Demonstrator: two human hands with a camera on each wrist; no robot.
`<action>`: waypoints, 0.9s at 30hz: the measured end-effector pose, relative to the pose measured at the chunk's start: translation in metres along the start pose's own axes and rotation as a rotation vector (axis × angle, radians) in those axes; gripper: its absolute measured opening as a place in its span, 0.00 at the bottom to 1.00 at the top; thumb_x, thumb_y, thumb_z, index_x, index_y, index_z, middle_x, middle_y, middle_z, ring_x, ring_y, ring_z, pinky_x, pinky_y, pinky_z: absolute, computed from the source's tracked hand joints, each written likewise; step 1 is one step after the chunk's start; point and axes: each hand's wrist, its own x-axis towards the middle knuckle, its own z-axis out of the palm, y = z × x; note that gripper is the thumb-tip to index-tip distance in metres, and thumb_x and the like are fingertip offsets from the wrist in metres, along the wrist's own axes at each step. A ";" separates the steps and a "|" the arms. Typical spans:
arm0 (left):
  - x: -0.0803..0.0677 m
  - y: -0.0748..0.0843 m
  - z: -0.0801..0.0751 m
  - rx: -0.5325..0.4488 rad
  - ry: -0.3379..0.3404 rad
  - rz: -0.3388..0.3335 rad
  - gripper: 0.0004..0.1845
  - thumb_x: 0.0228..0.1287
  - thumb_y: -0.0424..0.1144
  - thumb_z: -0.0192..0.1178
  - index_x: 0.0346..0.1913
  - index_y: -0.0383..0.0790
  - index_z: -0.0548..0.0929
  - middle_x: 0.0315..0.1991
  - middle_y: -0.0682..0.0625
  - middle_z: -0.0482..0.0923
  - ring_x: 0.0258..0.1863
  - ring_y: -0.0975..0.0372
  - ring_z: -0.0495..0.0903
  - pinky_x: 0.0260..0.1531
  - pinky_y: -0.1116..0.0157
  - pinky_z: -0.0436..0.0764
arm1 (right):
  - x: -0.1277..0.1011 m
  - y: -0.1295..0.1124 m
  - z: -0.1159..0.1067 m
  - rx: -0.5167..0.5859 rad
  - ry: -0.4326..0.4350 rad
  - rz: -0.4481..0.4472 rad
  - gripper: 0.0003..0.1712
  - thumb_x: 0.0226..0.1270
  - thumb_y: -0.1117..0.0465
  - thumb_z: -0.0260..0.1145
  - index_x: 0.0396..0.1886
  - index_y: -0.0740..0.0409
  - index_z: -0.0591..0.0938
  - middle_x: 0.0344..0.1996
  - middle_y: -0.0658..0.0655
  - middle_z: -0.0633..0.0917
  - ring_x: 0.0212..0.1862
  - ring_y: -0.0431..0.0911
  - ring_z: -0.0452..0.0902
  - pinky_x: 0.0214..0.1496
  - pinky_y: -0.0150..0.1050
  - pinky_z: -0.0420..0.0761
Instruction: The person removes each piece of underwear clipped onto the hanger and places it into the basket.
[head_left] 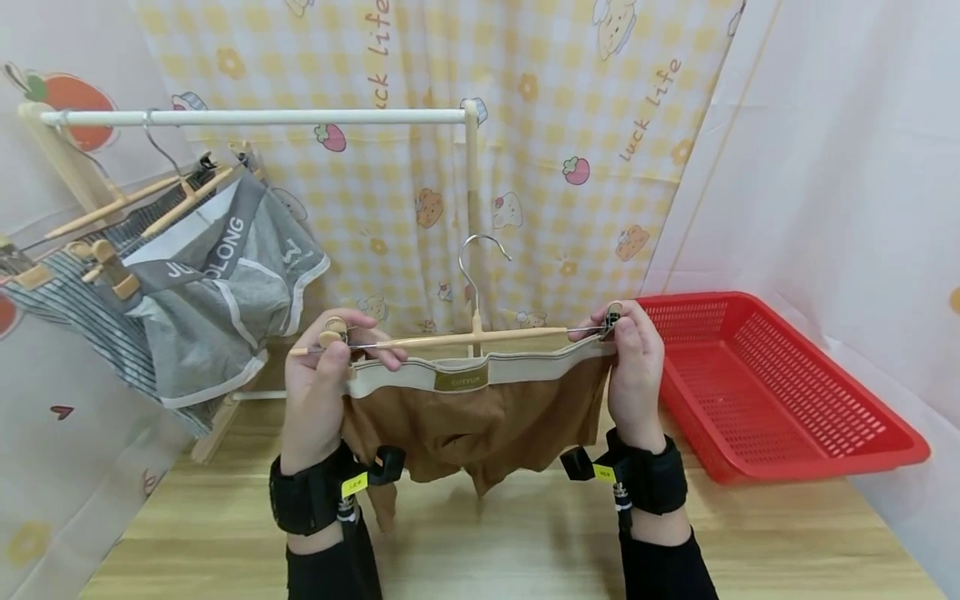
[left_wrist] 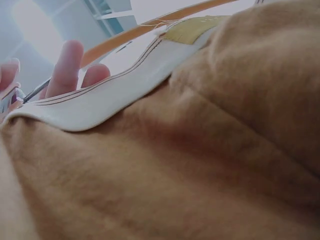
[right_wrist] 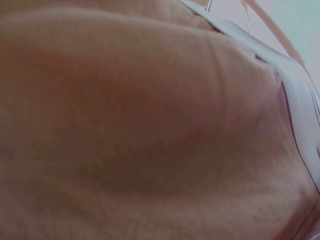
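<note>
Brown boxer briefs (head_left: 480, 425) with a white waistband (head_left: 525, 368) and a tan label (head_left: 461, 380) hang spread below a wooden clip hanger (head_left: 517, 335), over the table. My left hand (head_left: 313, 400) pinches the wooden clip (head_left: 333, 332) at the hanger's left end, its other fingers behind the bar and waistband. At the opposite end, my right hand (head_left: 637, 375) pinches the other clip (head_left: 612, 315), close to the waistband's corner. Brown cloth (left_wrist: 165, 175) fills most of the left wrist view, with fingertips (left_wrist: 67, 70) above the waistband. The right wrist view shows mainly brown cloth (right_wrist: 150, 120).
A white-barred rack (head_left: 300, 117) stands at the left, holding grey boxer briefs (head_left: 217, 308) and a striped garment (head_left: 112, 317) on clip hangers. On the right of the wooden table (head_left: 787, 542) sits a red plastic basket (head_left: 787, 400). Patterned curtains (head_left: 570, 100) hang behind.
</note>
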 end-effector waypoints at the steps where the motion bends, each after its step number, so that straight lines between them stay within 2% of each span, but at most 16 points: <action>1: 0.001 -0.001 0.000 -0.002 0.003 0.006 0.17 0.72 0.40 0.58 0.47 0.25 0.78 0.25 0.40 0.84 0.31 0.50 0.87 0.41 0.56 0.83 | 0.000 -0.001 0.000 0.000 -0.001 0.000 0.14 0.77 0.61 0.48 0.36 0.63 0.77 0.31 0.58 0.83 0.32 0.45 0.85 0.45 0.37 0.81; 7: 0.002 -0.003 -0.002 -0.007 0.015 0.061 0.16 0.71 0.39 0.60 0.45 0.24 0.79 0.29 0.39 0.84 0.29 0.54 0.86 0.38 0.59 0.83 | -0.001 -0.007 0.004 -0.010 -0.003 0.001 0.14 0.76 0.62 0.48 0.33 0.64 0.75 0.29 0.57 0.82 0.31 0.45 0.84 0.43 0.36 0.82; 13: 0.002 -0.002 -0.005 0.012 0.045 0.061 0.13 0.71 0.36 0.58 0.43 0.24 0.80 0.30 0.39 0.84 0.28 0.55 0.85 0.36 0.62 0.81 | -0.005 -0.015 0.008 -0.011 0.007 0.001 0.14 0.75 0.63 0.47 0.32 0.66 0.75 0.28 0.57 0.82 0.31 0.46 0.83 0.43 0.37 0.81; 18: 0.002 -0.002 -0.007 0.077 0.075 0.007 0.15 0.70 0.40 0.58 0.43 0.28 0.82 0.31 0.41 0.84 0.27 0.55 0.86 0.35 0.64 0.76 | -0.005 -0.020 0.010 0.011 0.023 -0.014 0.15 0.74 0.63 0.47 0.33 0.66 0.77 0.28 0.58 0.82 0.29 0.46 0.84 0.40 0.37 0.83; 22: 0.002 -0.002 -0.005 0.093 0.098 -0.053 0.16 0.69 0.43 0.59 0.42 0.30 0.83 0.31 0.42 0.84 0.28 0.53 0.86 0.35 0.63 0.78 | -0.005 -0.025 0.010 0.028 0.039 -0.024 0.16 0.74 0.64 0.47 0.32 0.68 0.77 0.27 0.59 0.84 0.28 0.47 0.85 0.38 0.37 0.83; 25: 0.002 -0.003 -0.003 0.081 0.098 -0.084 0.16 0.68 0.44 0.59 0.42 0.30 0.83 0.32 0.41 0.84 0.29 0.52 0.86 0.33 0.62 0.81 | -0.005 -0.029 0.010 0.050 0.061 -0.024 0.15 0.73 0.64 0.47 0.31 0.68 0.76 0.26 0.60 0.84 0.27 0.47 0.85 0.37 0.37 0.84; 27: 0.002 -0.003 -0.002 0.107 0.097 -0.092 0.19 0.68 0.47 0.59 0.42 0.30 0.83 0.32 0.41 0.84 0.29 0.52 0.86 0.31 0.63 0.81 | -0.005 -0.033 0.011 0.077 0.083 -0.026 0.15 0.72 0.65 0.48 0.30 0.69 0.76 0.26 0.60 0.84 0.27 0.48 0.85 0.36 0.37 0.84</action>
